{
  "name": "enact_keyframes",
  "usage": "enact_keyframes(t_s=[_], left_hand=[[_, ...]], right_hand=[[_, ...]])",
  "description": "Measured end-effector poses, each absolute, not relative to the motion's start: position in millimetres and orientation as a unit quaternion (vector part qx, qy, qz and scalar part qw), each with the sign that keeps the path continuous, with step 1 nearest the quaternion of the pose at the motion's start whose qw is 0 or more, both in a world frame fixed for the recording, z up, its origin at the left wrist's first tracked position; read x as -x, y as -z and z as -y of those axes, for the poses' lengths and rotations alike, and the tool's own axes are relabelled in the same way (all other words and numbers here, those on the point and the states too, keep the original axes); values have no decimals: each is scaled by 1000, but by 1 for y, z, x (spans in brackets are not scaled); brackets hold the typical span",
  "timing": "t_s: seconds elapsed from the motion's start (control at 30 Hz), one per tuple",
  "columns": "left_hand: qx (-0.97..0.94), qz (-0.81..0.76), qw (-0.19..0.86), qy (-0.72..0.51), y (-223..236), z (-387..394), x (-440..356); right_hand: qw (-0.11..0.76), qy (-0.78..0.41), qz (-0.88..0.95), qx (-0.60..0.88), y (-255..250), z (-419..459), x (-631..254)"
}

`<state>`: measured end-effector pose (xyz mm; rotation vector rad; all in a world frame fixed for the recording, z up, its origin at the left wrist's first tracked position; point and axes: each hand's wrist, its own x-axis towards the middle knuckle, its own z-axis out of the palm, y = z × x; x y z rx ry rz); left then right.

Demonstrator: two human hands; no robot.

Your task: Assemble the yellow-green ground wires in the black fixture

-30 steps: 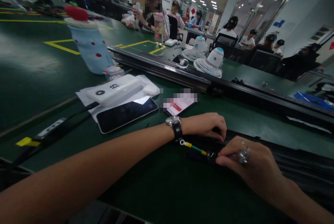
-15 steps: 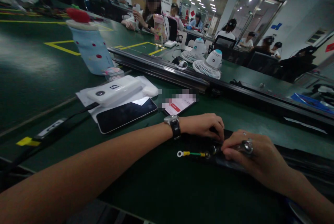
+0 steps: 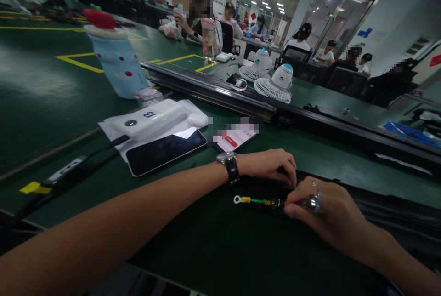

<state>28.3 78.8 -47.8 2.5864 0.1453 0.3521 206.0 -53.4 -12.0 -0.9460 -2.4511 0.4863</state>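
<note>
A short green-and-yellow wire with a ring terminal at its left end lies on the dark green bench. It runs from a long black part that stretches off to the right. My right hand, with a ring on one finger, is curled over the wire's right end and pinches it against the black part. My left hand, a watch on its wrist, lies just behind, fingers bent down onto the same black part.
A black phone, a white power bank on papers and a red-and-white card lie left of my hands. A blue sock-covered bottle and two small fans stand behind a black rail. Several people sit at far benches.
The wire swung from slanting up-left to lying level, its ring terminal now further from my left wrist. My right hand shifted slightly along the black part; my left hand stayed.
</note>
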Motion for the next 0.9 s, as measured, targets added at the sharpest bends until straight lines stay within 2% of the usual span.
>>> enact_keyframes(t_s=[0.17,0.4,0.7,0.9], left_hand=[[-956,-47,255,-138,50,-81,-27],[-947,-52,289,-129,45,-78,-28],[-939,-63,312,-134,42,-75,-30],[-910,-93,380,-141,39,-73,-27]], right_hand=[[221,-156,904,332,7,52,-211],[265,-168,872,376,6,57,-209],[277,-109,877,378,11,57,-204],[304,-108,863,389,7,61,-203]])
